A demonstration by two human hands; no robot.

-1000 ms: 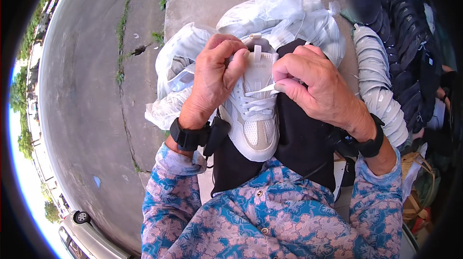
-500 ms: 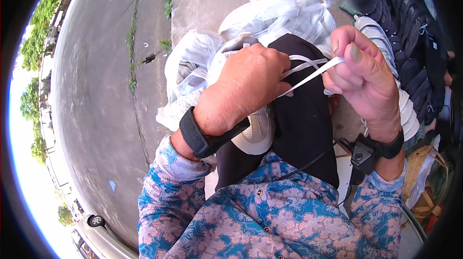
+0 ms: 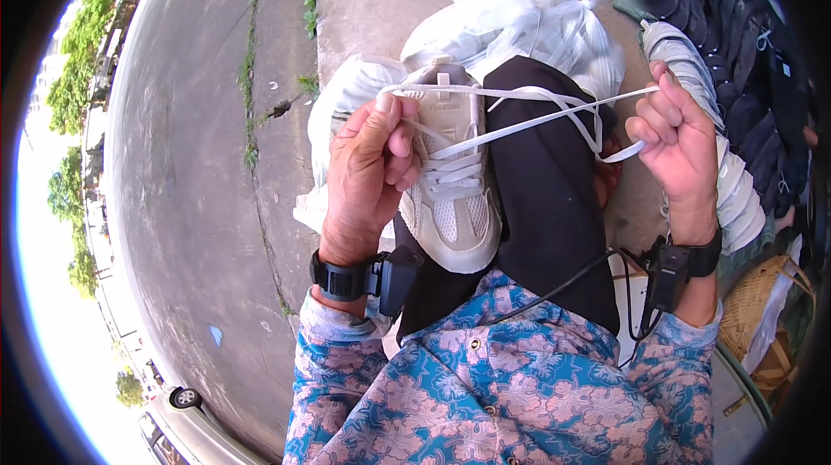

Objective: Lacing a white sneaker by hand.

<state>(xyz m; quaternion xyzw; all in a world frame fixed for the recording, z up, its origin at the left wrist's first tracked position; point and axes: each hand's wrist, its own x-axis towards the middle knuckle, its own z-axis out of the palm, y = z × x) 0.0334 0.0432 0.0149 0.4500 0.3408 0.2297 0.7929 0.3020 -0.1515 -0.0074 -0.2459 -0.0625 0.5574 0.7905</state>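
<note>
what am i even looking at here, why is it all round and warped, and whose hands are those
There is no machine here. A person wears a wide fisheye camera on the head, looking down at their own two bare hands, so straight edges bend and the corners go black.

The left hand steadies a pale sneaker that rests on the person's lap, against dark trousers. The right hand, out to the side, pulls a white lace taut from the sneaker. Each wrist carries a black band with a small box and cable.

The blue and pink patterned shirt at the bottom is the person's own. Beyond the knees lie white plastic bags on a concrete pavement. On the right are dark shoes in a row and a woven basket.
</note>
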